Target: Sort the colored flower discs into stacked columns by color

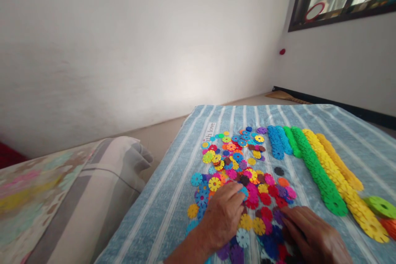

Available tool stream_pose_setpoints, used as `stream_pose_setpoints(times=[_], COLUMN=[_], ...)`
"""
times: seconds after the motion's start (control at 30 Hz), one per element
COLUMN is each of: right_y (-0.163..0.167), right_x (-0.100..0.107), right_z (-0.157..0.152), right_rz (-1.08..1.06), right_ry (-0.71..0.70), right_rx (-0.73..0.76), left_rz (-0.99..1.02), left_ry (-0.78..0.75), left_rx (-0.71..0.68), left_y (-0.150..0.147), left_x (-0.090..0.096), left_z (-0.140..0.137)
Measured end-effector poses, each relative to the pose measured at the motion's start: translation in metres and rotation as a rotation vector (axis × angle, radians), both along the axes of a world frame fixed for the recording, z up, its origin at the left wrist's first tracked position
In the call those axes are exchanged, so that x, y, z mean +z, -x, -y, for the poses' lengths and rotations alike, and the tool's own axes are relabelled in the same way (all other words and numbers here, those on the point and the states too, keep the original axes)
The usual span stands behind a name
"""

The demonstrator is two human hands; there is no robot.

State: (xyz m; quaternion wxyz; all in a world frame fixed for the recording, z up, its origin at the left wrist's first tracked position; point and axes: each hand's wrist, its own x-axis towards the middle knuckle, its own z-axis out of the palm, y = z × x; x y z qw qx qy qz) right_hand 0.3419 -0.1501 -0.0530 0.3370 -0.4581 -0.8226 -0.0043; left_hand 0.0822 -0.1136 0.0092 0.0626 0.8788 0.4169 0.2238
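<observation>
A loose pile of notched plastic snowflake discs (253,193) in many colours lies spread over the striped blue cloth. My left hand (225,213) reaches into the middle of the pile, its fingers closed on a light blue snowflake disc (244,192). At the pile's right edge is my right hand (314,237), fingers and thumb drawn together beside a purple disc (279,217). Whatever sits between those fingers is hidden. To the right, overlapping discs lie in long rows sorted by colour: blue (275,142), green (318,173) and yellow (343,187).
The cloth-covered table (163,192) stands near a white wall. One black disc (279,171) lies apart from the pile. Lime green discs (381,206) and orange discs (389,227) are at the far right. Left of the table is a striped, patterned cloth (89,198).
</observation>
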Motion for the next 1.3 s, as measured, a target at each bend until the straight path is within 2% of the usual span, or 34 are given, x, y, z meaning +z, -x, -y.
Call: stream_pose_setpoints(times=[0.13,0.2,0.27,0.43,0.63,0.8,0.9,1.07,1.3], right_y=[0.003,0.005,0.007,0.007,0.006,0.006,0.007,0.007,0.007], right_x=[0.002,0.004,0.005,0.008,0.007,0.007,0.009,0.011,0.01], right_z=[0.003,0.004,0.005,0.004,0.005,0.005,0.005,0.006,0.005], right_rz=[-0.005,-0.013,-0.024,-0.028,0.001,0.006,-0.007,-0.006,0.002], right_ry=[0.023,0.037,0.039,0.03,0.054,0.056,0.053,0.066,0.1], right_rx=[-0.052,-0.078,-0.088,-0.086,-0.083,-0.095,-0.093,-0.108,-0.099], left_rz=[-0.129,-0.18,-0.193,-0.124,-0.056,0.007,0.029,-0.015,-0.05], left_ry=[-0.009,0.01,0.036,0.122,0.18,0.146,0.093,0.001,-0.047], left_rx=[0.306,0.364,0.319,0.096,-0.077,-0.163,-0.112,0.127,0.216], left_y=[0.011,0.008,0.0,-0.022,-0.022,-0.022,-0.018,-0.001,0.014], left_x=[0.003,0.001,-0.003,-0.007,0.003,0.005,0.003,0.003,0.0], left_z=[-0.004,-0.001,0.005,0.023,0.03,0.027,0.019,0.0,-0.011])
